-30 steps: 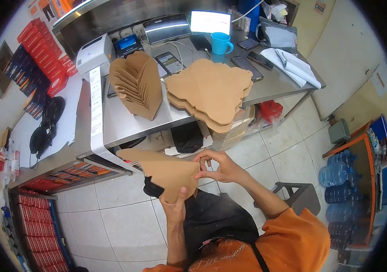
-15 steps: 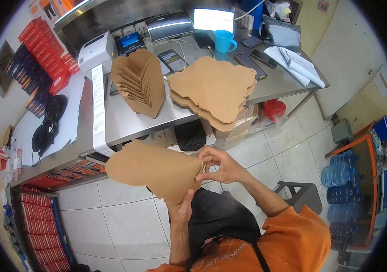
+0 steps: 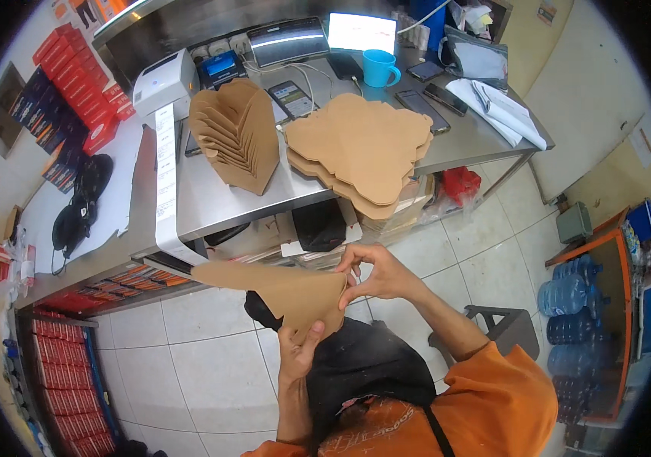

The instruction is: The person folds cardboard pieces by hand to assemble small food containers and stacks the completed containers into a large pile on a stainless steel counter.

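Observation:
A brown cardboard piece (image 3: 306, 293), partly folded, is held in front of me off the table's edge. My left hand (image 3: 299, 349) grips its lower edge, thumb on the near face and the other fingers mostly hidden behind. At its right end my right hand (image 3: 375, 274) pinches the folded edge between thumb and fingers. On the steel table, flat die-cut cardboard sheets (image 3: 359, 148) lie stacked at the centre. To their left stands a nested stack of folded cardboard pieces (image 3: 234, 137).
A white label printer (image 3: 164, 82) trails a long paper strip (image 3: 165, 183) over the table's front edge. A blue mug (image 3: 379, 68), several phones and white papers (image 3: 493, 110) lie farther back. A grey stool (image 3: 500, 331) and water bottles (image 3: 569, 297) are at the right.
The held cardboard has tipped, so its left flap now shows nearly edge-on. My left hand has shifted slightly left; my right hand keeps its pinch at the right end.

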Tool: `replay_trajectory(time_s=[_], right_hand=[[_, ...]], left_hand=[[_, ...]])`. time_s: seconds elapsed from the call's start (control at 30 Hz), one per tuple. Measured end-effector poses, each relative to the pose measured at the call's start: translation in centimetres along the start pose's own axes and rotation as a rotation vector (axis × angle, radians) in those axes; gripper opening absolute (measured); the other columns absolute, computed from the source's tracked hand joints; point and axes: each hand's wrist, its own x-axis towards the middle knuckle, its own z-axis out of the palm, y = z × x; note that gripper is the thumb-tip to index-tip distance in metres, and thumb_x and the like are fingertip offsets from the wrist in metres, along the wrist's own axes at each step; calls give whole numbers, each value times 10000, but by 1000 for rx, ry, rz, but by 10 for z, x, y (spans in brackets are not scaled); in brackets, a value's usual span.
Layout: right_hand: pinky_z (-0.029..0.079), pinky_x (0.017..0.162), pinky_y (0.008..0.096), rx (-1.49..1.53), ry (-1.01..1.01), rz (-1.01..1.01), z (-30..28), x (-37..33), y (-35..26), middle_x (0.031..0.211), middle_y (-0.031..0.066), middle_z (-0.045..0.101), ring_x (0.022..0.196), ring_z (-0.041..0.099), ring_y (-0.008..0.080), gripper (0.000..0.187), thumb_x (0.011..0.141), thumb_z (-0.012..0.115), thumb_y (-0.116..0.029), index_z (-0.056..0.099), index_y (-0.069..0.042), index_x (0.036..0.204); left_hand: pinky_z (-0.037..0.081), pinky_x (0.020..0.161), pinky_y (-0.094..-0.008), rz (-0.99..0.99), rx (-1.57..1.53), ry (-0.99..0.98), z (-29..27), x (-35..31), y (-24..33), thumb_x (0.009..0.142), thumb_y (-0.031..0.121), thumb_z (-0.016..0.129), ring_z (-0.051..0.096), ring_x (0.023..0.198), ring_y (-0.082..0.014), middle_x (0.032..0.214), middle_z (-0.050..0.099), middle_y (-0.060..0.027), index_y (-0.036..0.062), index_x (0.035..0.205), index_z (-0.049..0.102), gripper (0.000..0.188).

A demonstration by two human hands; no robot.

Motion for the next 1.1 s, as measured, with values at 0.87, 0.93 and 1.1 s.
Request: replay_trajectory(time_s=[0.87,0.93,1.1], right_hand=[[501,845,297,-87,-220,14,30,18,-17,1095,150,700,1009,673,191,271,882,706,-125,667,5,1116],[518,784,273,-29,-169,66,36,15,-12,1011,133,727,934,695,163,201,881,709,-115,691,15,1034],[533,753,288,-167,175,-83,46,7,-11,963,136,735,895,708,190,129,859,707,-56,702,8,970]], left_hand=[[408,991,-287,-295,17,-218,-46,7,5,966,159,609,528,1141,-132,1236,589,-72,-31,1349,479,447],[421,981,-288,-349,13,-187,-54,8,-4,958,151,618,542,1125,-130,1229,596,-76,-29,1335,495,436],[451,967,-303,-297,-298,-34,-48,3,-16,922,127,657,588,1092,-152,1191,626,-96,-27,1264,563,387]])
